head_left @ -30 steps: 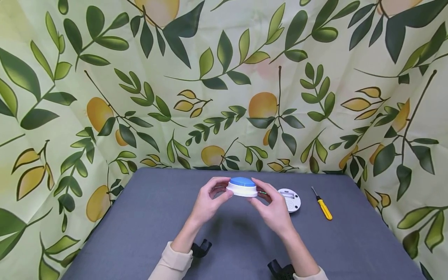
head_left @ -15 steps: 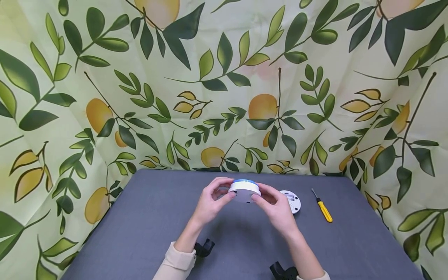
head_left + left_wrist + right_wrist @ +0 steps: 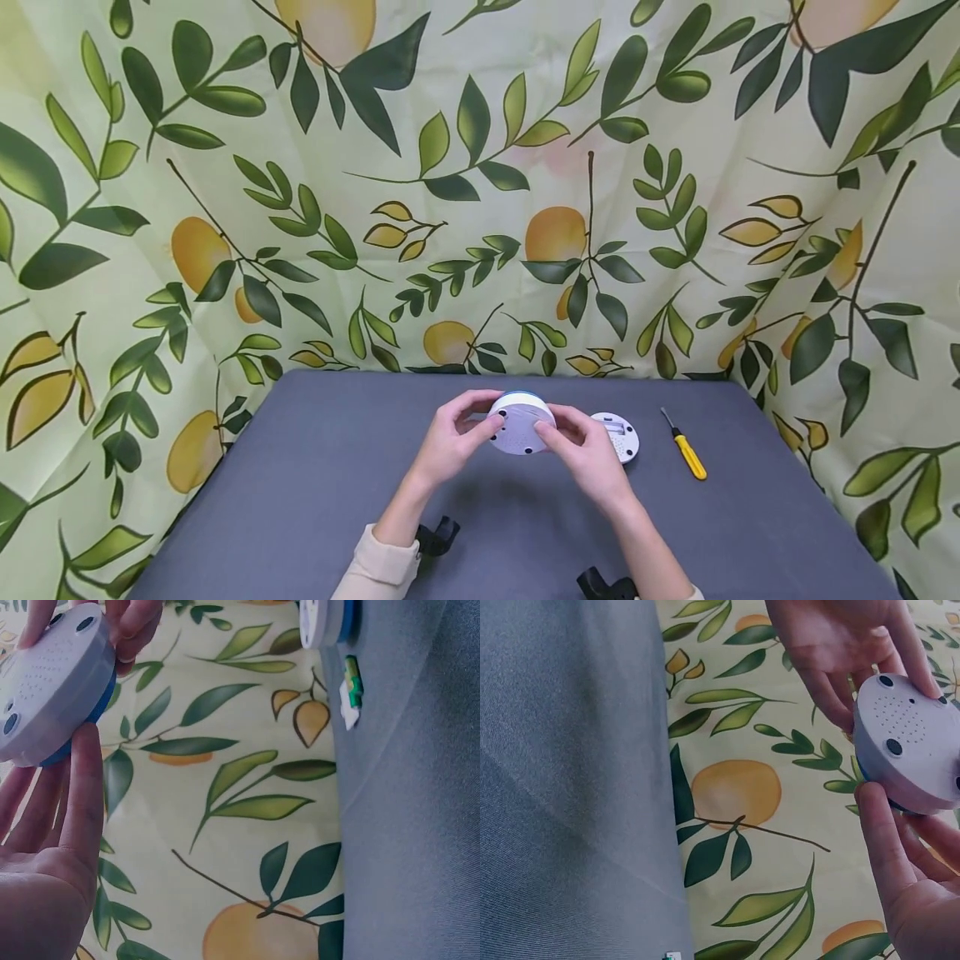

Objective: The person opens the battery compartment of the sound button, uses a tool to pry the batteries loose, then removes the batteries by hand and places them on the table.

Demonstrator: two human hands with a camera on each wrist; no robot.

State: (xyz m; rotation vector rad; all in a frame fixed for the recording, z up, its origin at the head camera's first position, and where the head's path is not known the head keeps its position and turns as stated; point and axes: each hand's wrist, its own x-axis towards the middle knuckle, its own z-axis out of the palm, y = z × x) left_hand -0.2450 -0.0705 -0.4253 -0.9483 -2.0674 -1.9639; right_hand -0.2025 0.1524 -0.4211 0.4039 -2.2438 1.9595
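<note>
Both hands hold up a round white push button (image 3: 522,425) with a blue dome, tilted so its underside faces the head camera. That underside has a patch of small holes and several dark round feet, plain in the right wrist view. My left hand (image 3: 447,433) grips the left edge, its thumb against the base and its fingers behind. Opposite it, my right hand (image 3: 588,450) grips the right edge, thumb likewise on the base. Most of the blue dome (image 3: 101,709) is turned away, showing as a strip in the left wrist view.
Right of my right hand, a second round white device (image 3: 621,437) lies with its underside up and a battery slot exposed. A yellow-handled screwdriver (image 3: 689,454) lies farther right on the grey tabletop (image 3: 360,450). A small green-and-white item (image 3: 351,691) lies near the second device. Patterned cloth (image 3: 480,208) stands behind.
The button has tipped back in both hands: its blue dome faced up before, and now the perforated white base faces the head camera. The second device and screwdriver stay in place.
</note>
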